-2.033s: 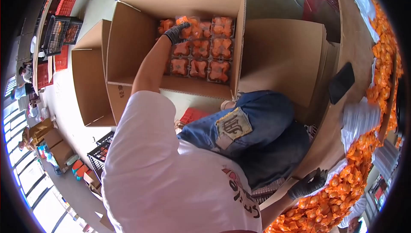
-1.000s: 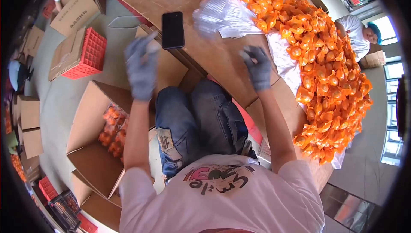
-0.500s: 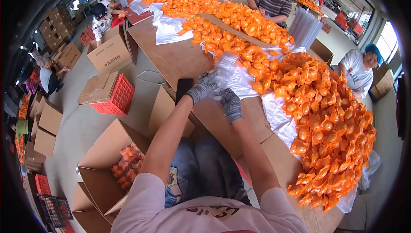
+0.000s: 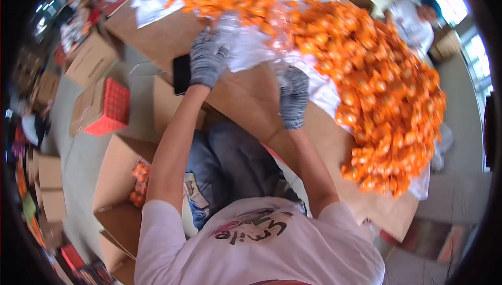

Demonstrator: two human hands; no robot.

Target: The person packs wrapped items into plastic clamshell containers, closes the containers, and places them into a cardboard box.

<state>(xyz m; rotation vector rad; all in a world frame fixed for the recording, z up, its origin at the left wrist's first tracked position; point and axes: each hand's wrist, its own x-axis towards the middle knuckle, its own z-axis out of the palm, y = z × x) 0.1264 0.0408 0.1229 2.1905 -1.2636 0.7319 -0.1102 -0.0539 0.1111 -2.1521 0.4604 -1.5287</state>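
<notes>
Both hands wear grey striped knit gloves and are held apart over the brown tabletop (image 4: pixel 256 99). My left hand (image 4: pixel 208 60) is closed on a clear plastic tray (image 4: pixel 228 26), which sticks up past the fingertips and is blurred. My right hand (image 4: pixel 294 96) is closed at the lower end of another clear plastic tray (image 4: pixel 281 31); orange shows through it. A dark phone-like slab (image 4: pixel 181 74) lies beside my left wrist. Beyond the hands, a large heap of orange-wrapped round pieces (image 4: pixel 376 91) lies on white cloth (image 4: pixel 248 49).
An open carton (image 4: pixel 117 175) holding packed orange pieces stands on the floor at my left. Farther left are a red crate (image 4: pixel 112 107) with cardboard over it and another carton (image 4: pixel 91 60). A person in a blue cap (image 4: pixel 410 26) sits across the heap.
My hands were together at one clear plastic bundle; now they are apart, each with a clear piece. The view has shifted, so the table and heap appear farther left and higher.
</notes>
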